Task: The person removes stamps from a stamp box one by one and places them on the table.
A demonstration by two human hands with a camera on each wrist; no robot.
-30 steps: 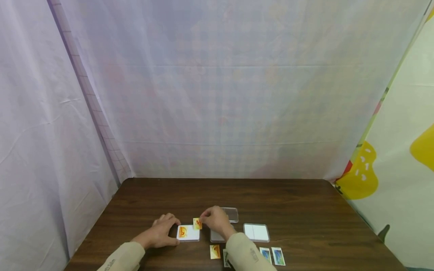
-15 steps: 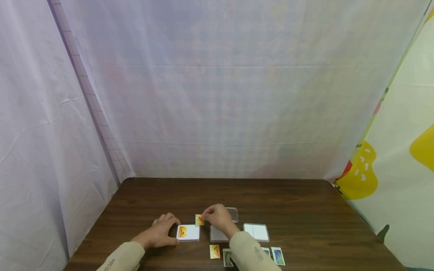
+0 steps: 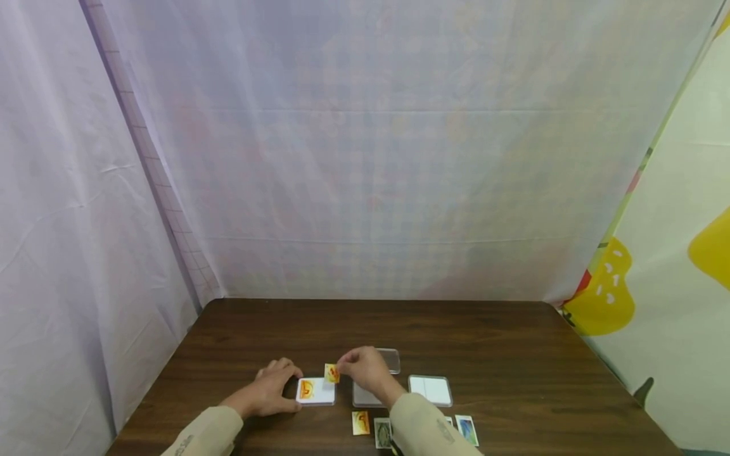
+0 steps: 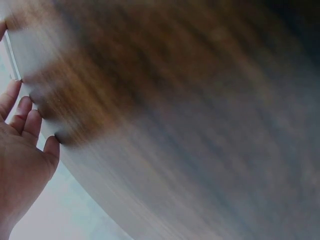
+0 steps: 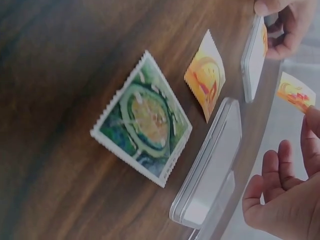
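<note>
My left hand (image 3: 268, 389) holds a flat clear case with a white insert (image 3: 324, 398), thumb and forefinger at its near and far left corners. An orange and yellow stamp (image 3: 307, 389) lies on the left half of that insert. Between the thumb and forefinger of my right hand (image 3: 367, 370) is a second orange stamp (image 3: 331, 373), held by its edge above the case's far right corner. In the right wrist view this pinched stamp (image 5: 296, 94) is tilted and apart from the case (image 5: 256, 65), while the other fingers curl loosely.
A second case (image 3: 364, 397) lies under my right wrist, with a clear lid (image 3: 391, 361) behind it. A third case with a divided white insert (image 3: 430, 391) is to the right. Nearer me lie an orange stamp (image 3: 360, 423), a green stamp (image 3: 383, 433) and blue stamps (image 3: 466, 430), partly sleeve-covered.
My right hand rose slightly to the right with the pinched stamp, then came back down-left toward the case. The right sleeve shifted right, uncovering the green stamp. My left hand stayed put.
</note>
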